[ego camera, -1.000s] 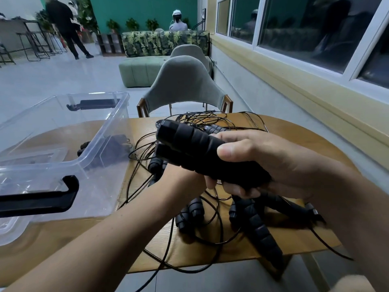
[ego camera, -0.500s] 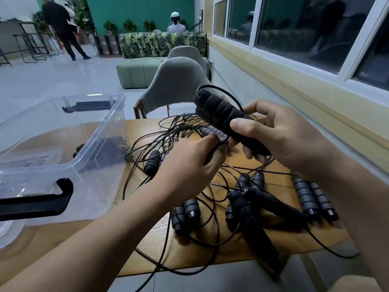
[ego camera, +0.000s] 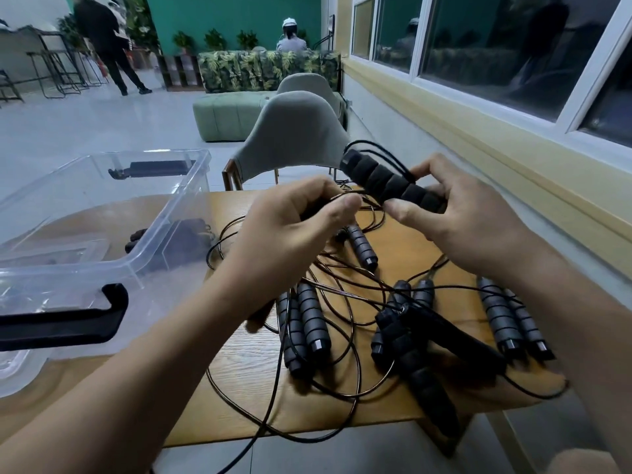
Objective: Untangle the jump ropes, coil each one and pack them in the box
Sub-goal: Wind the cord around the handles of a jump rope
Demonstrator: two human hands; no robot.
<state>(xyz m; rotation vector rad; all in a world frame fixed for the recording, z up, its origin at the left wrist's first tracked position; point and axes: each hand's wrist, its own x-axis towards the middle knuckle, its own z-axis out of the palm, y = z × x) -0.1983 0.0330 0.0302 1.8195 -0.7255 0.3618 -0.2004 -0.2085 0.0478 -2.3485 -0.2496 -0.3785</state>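
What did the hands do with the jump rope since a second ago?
The right hand lifted the black foam handles up and away from the pile. The left hand came out from behind them and now pinches the cord. The other ropes on the table and the clear box stayed put.

no readable text, labels or numbers anywhere.

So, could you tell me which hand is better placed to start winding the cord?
Probably the left hand: it pinches the cord beside the handles, while the right hand grips those raised handles.
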